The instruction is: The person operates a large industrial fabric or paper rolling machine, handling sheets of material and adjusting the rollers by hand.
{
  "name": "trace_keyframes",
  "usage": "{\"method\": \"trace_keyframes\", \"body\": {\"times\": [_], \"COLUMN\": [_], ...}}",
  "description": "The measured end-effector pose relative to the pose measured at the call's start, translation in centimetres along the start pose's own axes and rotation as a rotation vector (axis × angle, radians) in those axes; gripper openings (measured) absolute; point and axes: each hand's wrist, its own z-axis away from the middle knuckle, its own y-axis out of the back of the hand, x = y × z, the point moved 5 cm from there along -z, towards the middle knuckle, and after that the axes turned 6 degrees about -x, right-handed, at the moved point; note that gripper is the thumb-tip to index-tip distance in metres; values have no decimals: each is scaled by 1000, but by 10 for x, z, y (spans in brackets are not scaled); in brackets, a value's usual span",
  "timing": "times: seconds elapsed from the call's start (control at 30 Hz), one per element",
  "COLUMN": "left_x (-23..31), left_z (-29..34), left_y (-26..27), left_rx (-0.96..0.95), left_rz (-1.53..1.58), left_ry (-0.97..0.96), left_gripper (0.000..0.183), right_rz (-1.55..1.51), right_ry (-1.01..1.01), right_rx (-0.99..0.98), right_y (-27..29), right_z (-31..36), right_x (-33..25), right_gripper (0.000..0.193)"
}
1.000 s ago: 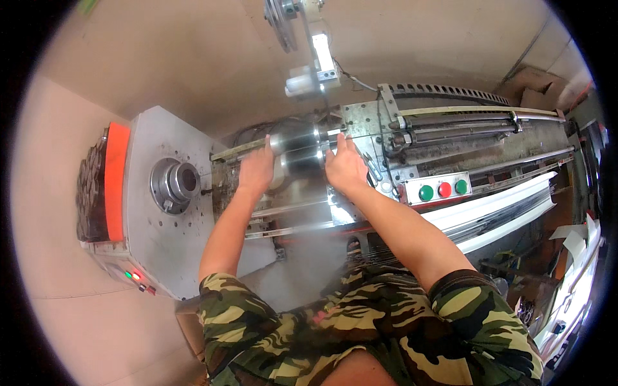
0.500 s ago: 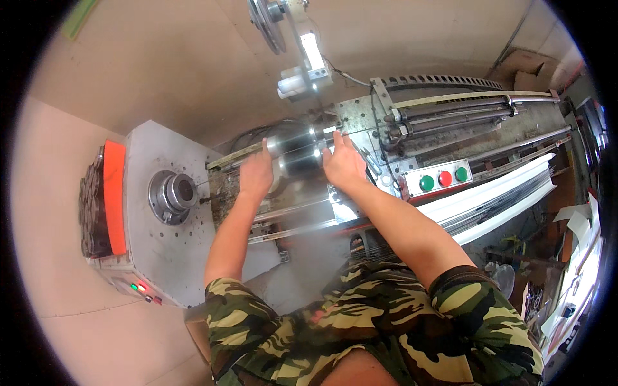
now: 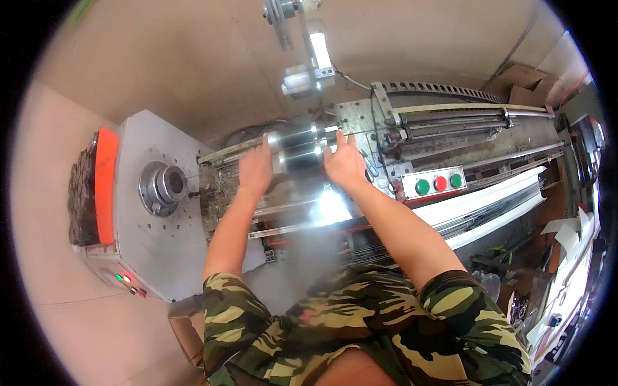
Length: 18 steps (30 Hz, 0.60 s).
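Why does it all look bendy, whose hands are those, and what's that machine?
The camera sits on a person's head and looks down through a very wide lens, so straight edges bend. The bare left hand and right hand belong to that person, in the camouflage shirt. Between them are two shiny rollers; how tightly they're held is hard to see. The machine is long and metal, with rods on the right and a grey box on the left bearing a round ring. Right of the right hand sit two green buttons, a red button between.
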Motion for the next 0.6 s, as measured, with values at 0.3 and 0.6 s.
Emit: {"method": "trace_keyframes", "body": {"times": [0.3, 0.6], "left_x": [1, 5], "left_z": [1, -1], "left_y": [-7, -5], "left_rx": [63, 71], "left_rz": [23, 45], "left_ry": [19, 25], "left_gripper": [59, 58], "right_rz": [10, 24], "right_ry": [-68, -73], "right_rx": [-22, 21], "right_y": [-3, -1], "right_z": [-4, -4], "right_x": [2, 5], "right_gripper": [70, 70]}}
